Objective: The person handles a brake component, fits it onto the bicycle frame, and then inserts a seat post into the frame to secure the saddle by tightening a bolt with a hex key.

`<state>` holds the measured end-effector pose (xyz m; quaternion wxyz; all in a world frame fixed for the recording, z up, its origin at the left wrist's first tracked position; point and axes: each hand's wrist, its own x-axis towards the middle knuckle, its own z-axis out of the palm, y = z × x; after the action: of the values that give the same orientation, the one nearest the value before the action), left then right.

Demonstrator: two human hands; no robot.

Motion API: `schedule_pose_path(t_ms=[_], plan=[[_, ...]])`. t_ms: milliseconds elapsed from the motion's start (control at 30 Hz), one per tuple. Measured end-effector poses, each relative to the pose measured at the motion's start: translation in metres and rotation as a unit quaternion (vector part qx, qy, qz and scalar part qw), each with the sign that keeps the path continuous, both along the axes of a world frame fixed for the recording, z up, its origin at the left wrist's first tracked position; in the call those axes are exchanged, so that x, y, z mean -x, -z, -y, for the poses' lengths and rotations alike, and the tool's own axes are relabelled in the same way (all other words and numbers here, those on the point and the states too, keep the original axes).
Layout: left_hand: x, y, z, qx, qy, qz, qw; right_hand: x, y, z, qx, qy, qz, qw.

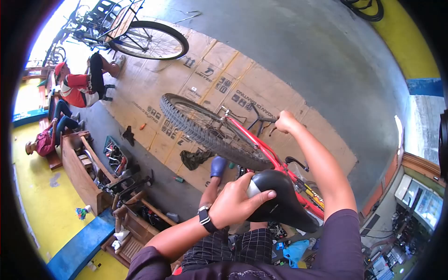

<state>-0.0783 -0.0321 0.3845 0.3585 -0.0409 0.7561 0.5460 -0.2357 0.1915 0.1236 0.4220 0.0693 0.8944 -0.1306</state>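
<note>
Bike (262,146) balances best w/ even pressure: L grip (235,200) clamped on saddle (285,206), R grip (286,122) wrapped round handlebar (266,120).

"What lies on the grey floor (280,46)?"
"Flattened cardboard (329,149), with a dark rag (192,159) and a small orange thing (142,126) on it."
"And beside the cardboard?"
"A bin (112,151), holding perhaps tools, too small to tell surely."
</note>
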Motion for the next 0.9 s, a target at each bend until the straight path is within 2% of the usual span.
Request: schedule_pose_path(t_ms=[100,167,233,333,367,400,433,533,633,767,800,900], plan=[[-0.008,0.004,0.006,-0.005,0.003,-0.038,0.999,0.029,-0.012,-0.028,0.007,-0.019,-0.065,0.998],[-0.011,0.009,0.007,-0.032,0.005,-0.008,0.999,0.039,-0.06,-0.039,0.05,-0.016,-0.116,0.992],[-0.015,0.014,0.012,-0.047,-0.006,0.016,0.999,0.047,-0.099,-0.041,0.085,-0.094,-0.109,0.986],[-0.015,0.023,0.015,-0.05,-0.016,-0.022,0.998,0.051,-0.161,-0.016,0.078,-0.259,-0.13,0.954],[-0.019,0.029,0.014,-0.058,-0.022,-0.035,0.997,0.048,-0.18,-0.007,0.073,-0.307,-0.155,0.936],[-0.008,0.017,0.018,-0.073,-0.018,0.041,0.996,0.045,-0.196,0.003,0.074,-0.343,-0.203,0.914],[-0.012,0.025,0.015,-0.088,-0.031,0.0,0.996,0.043,-0.211,0.014,0.075,-0.376,-0.25,0.889],[-0.009,0.033,0.011,-0.101,-0.031,-0.022,0.994,0.044,-0.265,0.059,0.022,-0.454,-0.289,0.843],[-0.005,0.041,0.004,-0.133,-0.042,-0.035,0.99,0.048,-0.306,0.103,0.034,-0.501,-0.36,0.786],[-0.006,0.047,0.011,-0.177,-0.039,-0.02,0.983,0.057,-0.352,0.162,0.005,-0.579,-0.452,0.679],[-0.008,0.05,0.015,-0.196,-0.049,-0.024,0.979,0.055,-0.363,0.177,-0.018,-0.579,-0.453,0.678],[-0.019,0.055,0.023,-0.23,-0.074,-0.031,0.97,0.059,-0.384,0.219,-0.012,-0.65,-0.517,0.557]])
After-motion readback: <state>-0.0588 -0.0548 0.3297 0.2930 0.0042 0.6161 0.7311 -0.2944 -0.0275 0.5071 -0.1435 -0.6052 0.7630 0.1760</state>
